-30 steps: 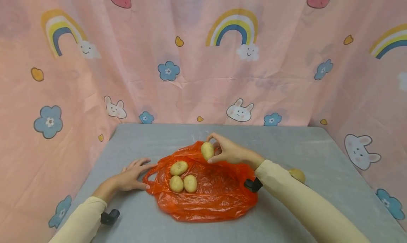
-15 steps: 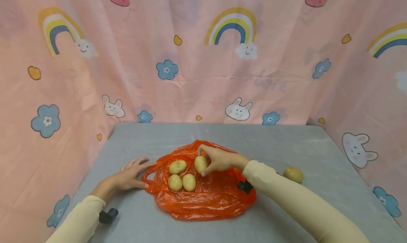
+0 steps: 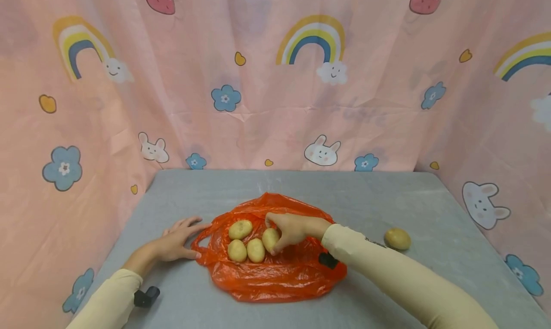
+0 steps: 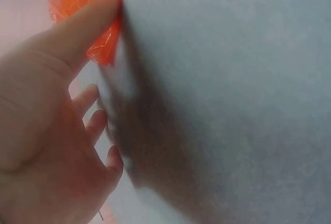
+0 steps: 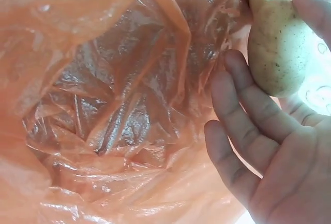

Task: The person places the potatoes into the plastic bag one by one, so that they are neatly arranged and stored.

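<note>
At the far left it's a pale sleeve [image 3: 109, 298], a black wrist device [image 3: 147, 296] strapped near its cuff, and out of it reaches the left hand [image 3: 176, 242], fingers loosely spread, thumb and index finger touching the handle end of the red plastic bag [image 3: 275, 286]. The bag lies crumpled across the middle of the grey table [image 3: 344, 190]. Now the potatoes: a rear potato [image 3: 240, 229] on the red film, and just in front of it a front-left potato [image 3: 237, 251] with a front-middle potato [image 3: 256, 250] right beside it. Next in line, the held potato [image 3: 270, 239], pinched between the thumb and fingers of the right hand [image 3: 294, 231], low over the bag; whether it touches the film, one can't tell. Three fingers show half-extended in the right wrist view. Beyond the right sleeve [image 3: 400, 271], a lone potato [image 3: 397, 238] sits on the table, well apart from the bag.
</note>
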A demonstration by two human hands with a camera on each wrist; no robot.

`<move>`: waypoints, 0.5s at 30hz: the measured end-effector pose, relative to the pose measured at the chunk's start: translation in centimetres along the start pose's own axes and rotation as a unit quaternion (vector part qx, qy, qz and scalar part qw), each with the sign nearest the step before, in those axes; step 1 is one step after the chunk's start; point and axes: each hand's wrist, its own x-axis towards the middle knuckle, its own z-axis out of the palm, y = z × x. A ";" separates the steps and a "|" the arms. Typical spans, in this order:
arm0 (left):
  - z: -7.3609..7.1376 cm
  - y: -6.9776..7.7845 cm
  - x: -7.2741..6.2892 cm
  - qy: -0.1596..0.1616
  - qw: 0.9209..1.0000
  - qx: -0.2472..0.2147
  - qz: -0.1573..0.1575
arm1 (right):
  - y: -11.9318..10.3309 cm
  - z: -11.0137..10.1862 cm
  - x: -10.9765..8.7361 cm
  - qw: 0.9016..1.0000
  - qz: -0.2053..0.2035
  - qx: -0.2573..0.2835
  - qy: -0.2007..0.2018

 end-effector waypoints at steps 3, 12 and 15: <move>0.0 0.0 0.0 0.003 1.000 0.001 0.003 | 0.0 0.1 0.0 1.000 0.015 -0.009 -0.002; 0.2 -0.2 0.0 0.002 1.000 0.001 0.002 | -0.2 0.8 -0.1 0.999 0.031 -0.011 -0.014; 0.2 -0.2 0.0 0.003 1.000 0.001 0.002 | -0.2 1.2 -0.2 0.999 0.035 -0.030 -0.012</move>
